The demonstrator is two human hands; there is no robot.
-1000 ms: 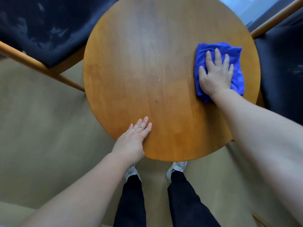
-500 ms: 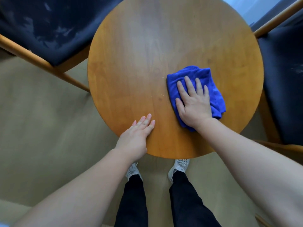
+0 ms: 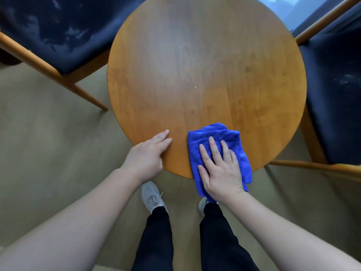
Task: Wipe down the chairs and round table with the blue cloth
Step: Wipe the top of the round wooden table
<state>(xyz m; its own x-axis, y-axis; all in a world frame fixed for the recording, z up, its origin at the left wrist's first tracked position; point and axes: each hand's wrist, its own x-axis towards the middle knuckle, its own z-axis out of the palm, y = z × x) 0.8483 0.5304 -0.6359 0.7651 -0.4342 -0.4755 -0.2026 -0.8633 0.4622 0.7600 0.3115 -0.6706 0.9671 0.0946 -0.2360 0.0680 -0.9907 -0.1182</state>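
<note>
Round table (image 3: 207,75), seen from above: a smooth, circular top of honey-coloured wood with visible grain, a dull sheen at its centre and a few pale specks (image 3: 195,87) near the middle. The blue cloth (image 3: 214,133), a folded, plush, fine-piled rag, lies at the table's lower rim, right of centre in the frame, with its lower edge overhanging the rim. The right hand (image 3: 220,171) presses flat on it, fingers (image 3: 213,147) straight and slightly spread; cloth shows beyond the fingertips and to the right of the hand, and the palm covers the overhanging part. The left hand (image 3: 146,155) rests on the lower-left rim just beside the cloth, not touching it, fingers straight and held together. Two chairs with dark navy padded seats, mottled with pale marks, and slender wooden frames stand at upper left (image 3: 58,32) and at right (image 3: 336,94). Beige floor (image 3: 48,133) below.
</note>
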